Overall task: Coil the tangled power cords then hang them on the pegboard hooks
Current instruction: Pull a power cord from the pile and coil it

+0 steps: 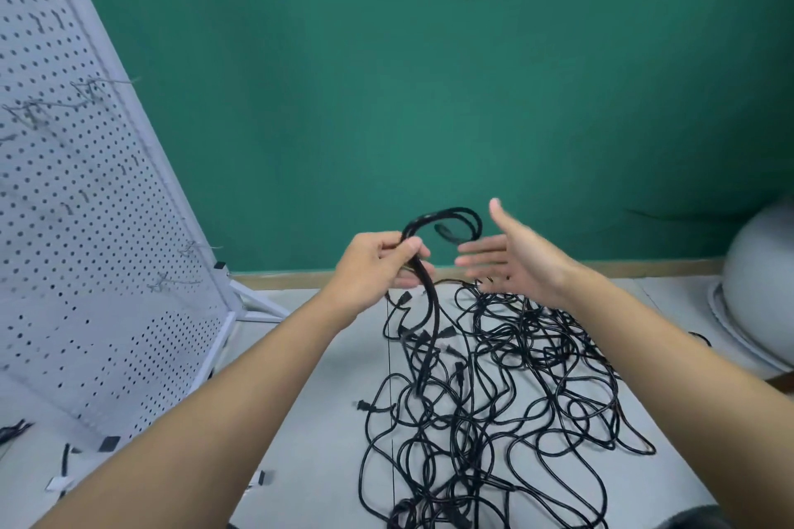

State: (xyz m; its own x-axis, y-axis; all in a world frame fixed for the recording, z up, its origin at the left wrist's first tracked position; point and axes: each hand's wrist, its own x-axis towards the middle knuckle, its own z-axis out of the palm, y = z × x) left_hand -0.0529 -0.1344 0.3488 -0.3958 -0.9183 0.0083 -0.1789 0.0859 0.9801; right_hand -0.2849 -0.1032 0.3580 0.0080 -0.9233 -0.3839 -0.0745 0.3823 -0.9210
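Note:
A big tangle of black power cords (507, 382) lies spread on the pale floor ahead. My left hand (374, 266) grips a bundle of several black cord strands (429, 292) that loops up above the fist and hangs down into the pile. My right hand (511, 258) hovers just right of the loop, palm turned inward with fingers straight, holding nothing. The white pegboard (86, 228) leans at the left, with thin wire hooks (99, 86) sticking out and nothing hung on the ones I can see.
A green wall (429, 77) stands behind the pile. The pegboard's white frame foot (253, 305) reaches onto the floor near the cords. A rounded white object (760, 279) sits at the right edge. Small black and white clips (109, 442) lie at lower left.

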